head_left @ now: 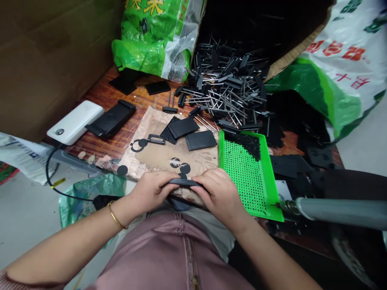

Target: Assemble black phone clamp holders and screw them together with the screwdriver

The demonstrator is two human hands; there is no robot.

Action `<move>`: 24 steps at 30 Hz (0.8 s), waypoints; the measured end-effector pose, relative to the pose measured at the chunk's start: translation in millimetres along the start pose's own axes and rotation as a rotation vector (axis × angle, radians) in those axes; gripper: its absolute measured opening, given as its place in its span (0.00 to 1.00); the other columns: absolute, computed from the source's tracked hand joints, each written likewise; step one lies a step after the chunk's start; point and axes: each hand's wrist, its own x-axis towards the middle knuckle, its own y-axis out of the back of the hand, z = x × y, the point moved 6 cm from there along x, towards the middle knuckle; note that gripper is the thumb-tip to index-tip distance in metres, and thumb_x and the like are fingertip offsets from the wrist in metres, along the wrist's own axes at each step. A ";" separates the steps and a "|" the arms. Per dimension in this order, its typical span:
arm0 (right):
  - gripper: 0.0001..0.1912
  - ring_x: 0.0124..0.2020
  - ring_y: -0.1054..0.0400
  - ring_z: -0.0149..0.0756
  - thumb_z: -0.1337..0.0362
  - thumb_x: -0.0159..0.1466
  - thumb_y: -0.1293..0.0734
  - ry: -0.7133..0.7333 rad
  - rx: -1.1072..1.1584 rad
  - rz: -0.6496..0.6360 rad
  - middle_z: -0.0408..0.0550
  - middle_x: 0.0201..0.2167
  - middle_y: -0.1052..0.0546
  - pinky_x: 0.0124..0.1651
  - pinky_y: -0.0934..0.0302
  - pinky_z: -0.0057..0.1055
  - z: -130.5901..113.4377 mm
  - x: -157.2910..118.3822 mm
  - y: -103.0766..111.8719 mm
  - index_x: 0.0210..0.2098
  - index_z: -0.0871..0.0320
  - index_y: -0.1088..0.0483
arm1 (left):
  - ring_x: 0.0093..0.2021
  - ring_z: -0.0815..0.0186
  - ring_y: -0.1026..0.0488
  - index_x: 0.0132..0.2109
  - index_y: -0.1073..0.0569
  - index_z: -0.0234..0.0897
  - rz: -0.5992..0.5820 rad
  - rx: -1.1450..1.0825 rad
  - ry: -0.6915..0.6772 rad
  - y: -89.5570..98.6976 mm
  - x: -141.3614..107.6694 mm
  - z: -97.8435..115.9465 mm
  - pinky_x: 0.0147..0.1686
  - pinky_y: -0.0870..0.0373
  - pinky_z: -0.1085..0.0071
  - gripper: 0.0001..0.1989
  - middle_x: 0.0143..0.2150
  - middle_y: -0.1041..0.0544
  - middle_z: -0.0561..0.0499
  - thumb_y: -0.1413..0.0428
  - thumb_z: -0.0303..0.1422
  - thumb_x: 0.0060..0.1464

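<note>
Between my two hands is a flat black plastic part, seen nearly edge-on. My left hand pinches its left end, and my right hand grips the right end, so much of it is hidden by fingers. Just beyond them, on a cardboard-covered board, lie black rectangular plates, a small black frame, a black ring and several black discs. A green perforated tray beside my right hand has small black pieces at its far end.
A large pile of black parts with metal rods spills from a dark box at the back. Left are a white device and a black assembled holder. A grey metal tube juts in from the right. Green bags stand behind.
</note>
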 end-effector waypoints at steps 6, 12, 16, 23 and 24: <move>0.11 0.38 0.34 0.40 0.58 0.65 0.39 -0.040 -0.067 -0.108 0.46 0.33 0.23 0.46 0.46 0.38 -19.0 13.7 -7.4 0.37 0.56 0.27 | 0.38 0.66 0.22 0.42 0.24 0.39 -0.012 -0.057 0.049 -4.6 0.2 -5.9 0.40 0.27 0.71 0.07 0.38 0.19 0.51 0.45 0.30 0.56; 0.12 0.34 0.34 0.38 0.58 0.66 0.39 0.005 -0.115 -0.065 0.45 0.28 0.24 0.45 0.47 0.37 -22.4 22.7 -10.2 0.33 0.56 0.27 | 0.38 0.64 0.22 0.41 0.25 0.37 0.034 0.034 -0.016 -3.7 0.6 -2.1 0.38 0.27 0.70 0.06 0.38 0.19 0.49 0.46 0.30 0.58; 0.09 0.38 0.30 0.36 0.58 0.64 0.36 -0.038 -0.022 -0.130 0.43 0.33 0.21 0.56 0.50 0.42 2.5 9.1 -2.8 0.40 0.52 0.26 | 0.36 0.65 0.22 0.40 0.25 0.37 0.029 0.015 0.029 -2.6 0.9 -3.7 0.36 0.28 0.72 0.05 0.36 0.19 0.51 0.44 0.30 0.56; 0.10 0.36 0.29 0.36 0.59 0.64 0.36 -0.073 0.056 -0.024 0.46 0.29 0.22 0.55 0.42 0.42 21.6 -1.4 4.0 0.36 0.56 0.25 | 0.36 0.63 0.23 0.40 0.23 0.38 0.031 -0.022 0.110 -1.0 4.3 -12.4 0.36 0.30 0.70 0.07 0.37 0.19 0.50 0.45 0.32 0.55; 0.09 0.36 0.28 0.37 0.59 0.63 0.36 -0.109 0.102 -0.005 0.46 0.30 0.22 0.54 0.41 0.42 22.8 0.1 3.0 0.35 0.55 0.25 | 0.35 0.63 0.23 0.40 0.23 0.38 0.030 -0.070 0.153 -1.4 5.3 -14.3 0.36 0.31 0.70 0.07 0.36 0.19 0.50 0.44 0.33 0.54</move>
